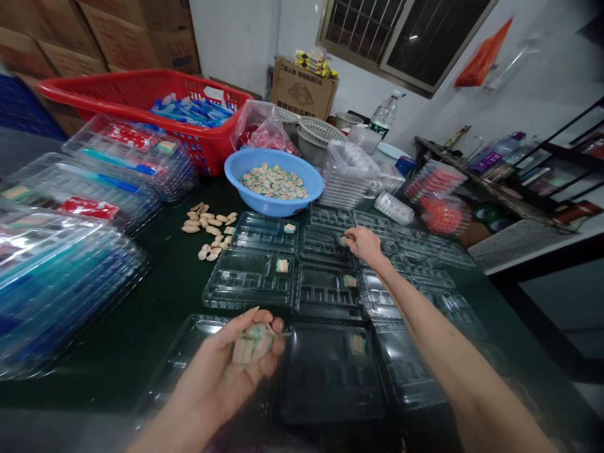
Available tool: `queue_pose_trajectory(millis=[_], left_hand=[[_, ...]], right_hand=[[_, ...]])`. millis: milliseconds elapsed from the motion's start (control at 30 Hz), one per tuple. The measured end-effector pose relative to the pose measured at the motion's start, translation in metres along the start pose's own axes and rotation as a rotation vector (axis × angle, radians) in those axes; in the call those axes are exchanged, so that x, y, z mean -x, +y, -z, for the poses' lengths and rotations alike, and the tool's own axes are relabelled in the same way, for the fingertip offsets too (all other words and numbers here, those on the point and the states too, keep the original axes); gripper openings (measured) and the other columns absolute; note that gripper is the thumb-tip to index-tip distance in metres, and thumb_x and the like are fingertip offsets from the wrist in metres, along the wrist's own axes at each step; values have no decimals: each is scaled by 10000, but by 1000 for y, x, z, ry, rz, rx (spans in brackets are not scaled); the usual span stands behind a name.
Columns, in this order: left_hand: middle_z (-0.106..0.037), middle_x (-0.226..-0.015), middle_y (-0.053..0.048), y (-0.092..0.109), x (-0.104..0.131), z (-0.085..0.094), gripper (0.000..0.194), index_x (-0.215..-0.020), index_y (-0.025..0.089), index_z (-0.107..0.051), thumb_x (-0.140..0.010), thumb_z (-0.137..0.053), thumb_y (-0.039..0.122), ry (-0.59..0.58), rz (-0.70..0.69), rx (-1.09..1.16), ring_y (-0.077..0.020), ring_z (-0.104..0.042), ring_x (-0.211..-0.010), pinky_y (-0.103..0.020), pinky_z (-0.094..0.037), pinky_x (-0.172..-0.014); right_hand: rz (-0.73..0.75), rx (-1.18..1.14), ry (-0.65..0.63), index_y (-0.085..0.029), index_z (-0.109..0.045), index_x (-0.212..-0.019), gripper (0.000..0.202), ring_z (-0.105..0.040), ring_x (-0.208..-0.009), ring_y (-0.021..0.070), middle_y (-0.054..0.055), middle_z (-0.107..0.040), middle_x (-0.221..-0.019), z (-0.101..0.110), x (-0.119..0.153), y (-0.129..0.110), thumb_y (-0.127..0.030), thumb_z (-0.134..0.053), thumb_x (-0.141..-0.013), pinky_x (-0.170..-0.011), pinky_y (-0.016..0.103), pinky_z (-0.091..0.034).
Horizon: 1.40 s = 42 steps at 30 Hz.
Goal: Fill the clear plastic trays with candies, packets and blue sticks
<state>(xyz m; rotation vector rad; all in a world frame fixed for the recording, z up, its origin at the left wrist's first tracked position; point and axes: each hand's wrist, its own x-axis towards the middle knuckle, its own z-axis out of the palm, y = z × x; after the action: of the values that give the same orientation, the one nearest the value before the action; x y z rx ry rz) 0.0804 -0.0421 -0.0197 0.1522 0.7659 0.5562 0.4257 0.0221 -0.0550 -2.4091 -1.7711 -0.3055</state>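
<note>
Head view — cupping striped pieces (250, 347) in left hand (231, 371), seemingly pinching one in right hand (365, 243) — likely light, firm, best gripped edgewise.

Clear, glossy plastic trays (325, 371) catch highlights on a smooth desk (174, 289) with a faint sheen. The small striped blocks (282, 265) look matt, the basin (274, 205) smooth plastic, the basket (136, 89) shiny plastic, the cartons (146, 38) matt cardboard, the peanuts (191, 229) rough-shelled.
</note>
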Motion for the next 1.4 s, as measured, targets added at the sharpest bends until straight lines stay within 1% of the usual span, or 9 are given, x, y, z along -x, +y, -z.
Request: queue_pose_trajectory(millis=[133,300,400,500,600,700,833,1167,1400], left_hand=[[-591,-798,-91,4,1,-3,101,-733,95,-590,-780,-548,174,-40,11,57,-208,-604,-687,-311,-502,-587],[-613,-855,-106,4,-1,-5,102,-730,92,-593,-781,-549,169,-52,16,95,-300,-601,-885,-389,-501,-715],[-625,-875,-113,3,-3,-6,112,-742,91,-601,-793,-531,163,-104,1,102,-335,-566,-984,-395,-498,-740],[-629,-913,-129,4,-3,-6,128,-761,81,-610,-800,-506,144,-123,-30,91,-356,-534,-1037,-396,-496,-756],[-622,-983,-156,6,-3,-6,133,-807,68,-620,-797,-505,133,-129,-57,81,-365,-515,-1059,-399,-491,-773],[-626,-984,-160,5,-2,-5,152,-847,62,-626,-801,-497,128,-134,-78,83,-327,-561,-998,-412,-486,-786],[-649,-835,-109,1,-1,-4,189,-821,68,-634,-823,-453,123,-156,-119,82,-231,-619,-790,-451,-488,-775],[-634,-877,-129,-4,5,-3,211,-930,57,-615,-827,-458,155,-196,-129,-3,-243,-598,-836,-448,-486,-765],[-633,-878,-148,-8,10,-7,296,-891,49,-620,-867,-390,232,-273,-51,-19,-267,-603,-838,-447,-485,-737]], right_hand=[[3,-4,22,-241,-660,-882,200,-545,-807,177,33,-612,-892,-2,3,-3,-280,-477,-810,-639,244,-374],[14,-32,-21,-241,-681,-757,190,-555,-755,181,34,-623,-795,-3,1,-2,-235,-493,-784,-618,242,-381],[10,-74,-4,-214,-678,-826,204,-557,-715,190,56,-616,-776,3,4,-9,-233,-477,-798,-610,260,-392],[49,-148,44,-182,-617,-1018,251,-555,-760,190,71,-603,-859,18,21,-33,-241,-466,-827,-662,278,-413],[248,-448,43,-178,-606,-993,203,-545,-738,155,43,-579,-819,45,55,-73,-238,-492,-837,-669,256,-426],[445,-831,-73,-193,-605,-964,158,-533,-718,130,23,-554,-806,76,93,-114,-226,-509,-843,-646,241,-430],[500,-878,-200,-212,-618,-942,142,-517,-766,134,14,-547,-821,100,123,-144,-181,-554,-819,-670,252,-416],[435,-731,-141,-192,-592,-750,99,-488,-745,151,5,-523,-744,93,136,-146,-105,-559,-783,-672,280,-384],[377,-836,59,-201,-592,-790,89,-522,-765,152,5,-561,-761,99,143,-146,-134,-537,-813,-701,290,-385]])
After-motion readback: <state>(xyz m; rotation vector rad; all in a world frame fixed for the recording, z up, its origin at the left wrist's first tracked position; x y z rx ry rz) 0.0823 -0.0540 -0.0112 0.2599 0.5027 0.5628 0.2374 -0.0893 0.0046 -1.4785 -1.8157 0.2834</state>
